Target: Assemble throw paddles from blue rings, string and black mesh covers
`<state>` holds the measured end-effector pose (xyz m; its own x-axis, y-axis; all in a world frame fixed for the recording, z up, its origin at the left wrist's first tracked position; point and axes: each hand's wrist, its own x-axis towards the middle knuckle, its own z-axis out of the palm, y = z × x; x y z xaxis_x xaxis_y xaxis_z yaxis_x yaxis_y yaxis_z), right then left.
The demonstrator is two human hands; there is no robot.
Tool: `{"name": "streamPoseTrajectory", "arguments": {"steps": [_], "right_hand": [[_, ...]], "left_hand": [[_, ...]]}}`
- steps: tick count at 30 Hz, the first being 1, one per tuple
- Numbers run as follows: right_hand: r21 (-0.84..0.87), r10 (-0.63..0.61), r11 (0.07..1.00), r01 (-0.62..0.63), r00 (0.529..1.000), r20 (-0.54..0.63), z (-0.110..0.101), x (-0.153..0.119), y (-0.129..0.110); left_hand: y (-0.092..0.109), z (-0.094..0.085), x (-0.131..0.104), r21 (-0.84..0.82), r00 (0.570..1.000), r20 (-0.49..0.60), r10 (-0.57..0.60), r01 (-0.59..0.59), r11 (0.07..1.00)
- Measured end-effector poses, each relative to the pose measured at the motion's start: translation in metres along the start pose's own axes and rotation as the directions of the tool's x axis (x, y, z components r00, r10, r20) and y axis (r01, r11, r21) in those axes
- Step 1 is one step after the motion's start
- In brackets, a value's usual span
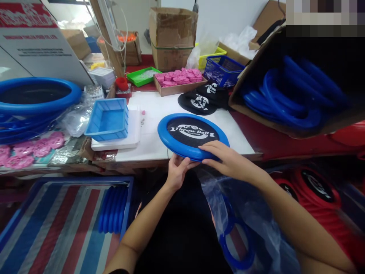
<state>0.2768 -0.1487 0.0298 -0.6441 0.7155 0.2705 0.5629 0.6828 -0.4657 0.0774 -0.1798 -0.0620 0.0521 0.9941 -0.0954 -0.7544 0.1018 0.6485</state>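
Observation:
A blue-rimmed disc [182, 137] with a black mesh centre lettered "Throw Ball" lies tilted at the front edge of the white work surface [148, 148]. My left hand [177, 171] grips the rim's near edge from below, fingers partly hidden under it. On the right side of the rim, my right hand [224, 158] holds it with fingers on top and the thumb at the near edge. Behind the disc are black printed fabric circles [199, 103].
A light-blue bin [107, 120] stands left of the disc. Pink pieces fill a shallow box [179, 89] behind. At right, a tilted carton [238, 85] holds blue rings. Below sit a blue-framed crate [85, 180] at left and red discs [319, 186] at right.

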Motion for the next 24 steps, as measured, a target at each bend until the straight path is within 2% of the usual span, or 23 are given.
{"name": "streamPoseTrajectory", "arguments": {"steps": [4, 7, 14, 19, 21, 24], "right_hand": [[0.046, -0.034, 0.998, 0.038, 0.996, -0.081, -0.016, 0.014, -0.001], [0.061, -0.014, 0.998, 0.023, 0.99, -0.141, -0.032, 0.021, -0.003], [0.051, 0.086, 0.996, -0.077, 0.967, -0.238, -0.067, 0.024, -0.015], [0.026, 0.115, 0.993, -0.113, 0.939, -0.323, -0.081, 0.018, -0.027], [-0.015, 0.101, 0.994, -0.112, 0.941, -0.322, -0.082, 0.017, -0.04], [-0.072, 0.03, 0.996, -0.046, 0.977, -0.211, -0.079, 0.016, -0.064]], "left_hand": [[0.014, 0.023, 0.003, -0.006, 0.998, 0.023, 0.058, -0.058, 0.998], [0.02, 0.036, 0.002, -0.008, 0.996, 0.037, 0.086, -0.086, 0.996], [0.022, 0.052, -0.015, 0.031, 0.993, 0.04, 0.115, -0.116, 0.993], [0.034, 0.063, -0.022, 0.03, 0.989, 0.011, 0.151, -0.151, 0.988], [0.038, 0.069, -0.023, 0.03, 0.986, 0.001, 0.165, -0.165, 0.986], [0.038, 0.079, -0.029, 0.027, 0.985, 0.027, 0.169, -0.17, 0.985]]}}
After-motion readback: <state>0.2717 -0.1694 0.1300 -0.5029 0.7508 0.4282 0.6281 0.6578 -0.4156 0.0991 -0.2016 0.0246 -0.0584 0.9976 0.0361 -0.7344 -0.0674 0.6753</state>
